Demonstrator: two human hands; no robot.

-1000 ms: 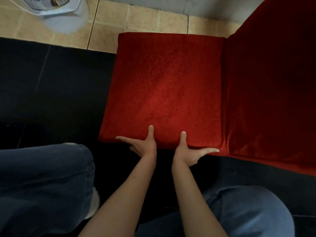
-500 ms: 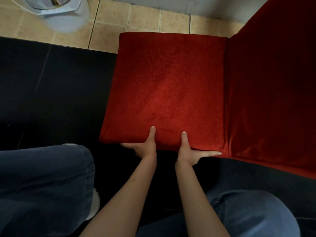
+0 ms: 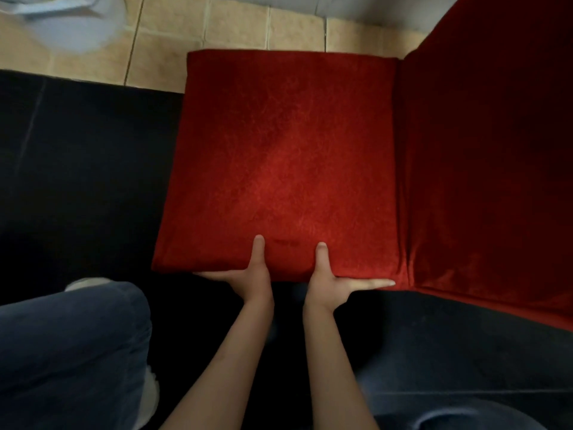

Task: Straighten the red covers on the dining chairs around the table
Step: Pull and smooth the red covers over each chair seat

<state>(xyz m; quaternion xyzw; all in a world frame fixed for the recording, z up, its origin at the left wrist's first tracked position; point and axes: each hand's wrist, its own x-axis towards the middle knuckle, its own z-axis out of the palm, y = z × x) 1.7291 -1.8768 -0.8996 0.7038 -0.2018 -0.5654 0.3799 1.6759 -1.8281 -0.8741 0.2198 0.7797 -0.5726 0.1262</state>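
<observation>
— What is the person wearing, as far as the head camera shows?

— Both forearms are bare right up to the bottom edge of the picture; no sleeve shows on either. The left hand [image 3: 251, 282] and the right hand [image 3: 329, 285] carry no glove, ring, watch or bracelet that I can make out.

— And the legs?

— Dark blue jeans [image 3: 71, 352], loose cut, with soft folds across the left leg. The right knee [image 3: 471, 417] shows in a lighter, faded blue denim at the lower right corner.

— Any footwear?

— A pale, whitish shoe [image 3: 148, 395] peeks out beside the left trouser leg; its details are too blurred to tell.
</observation>
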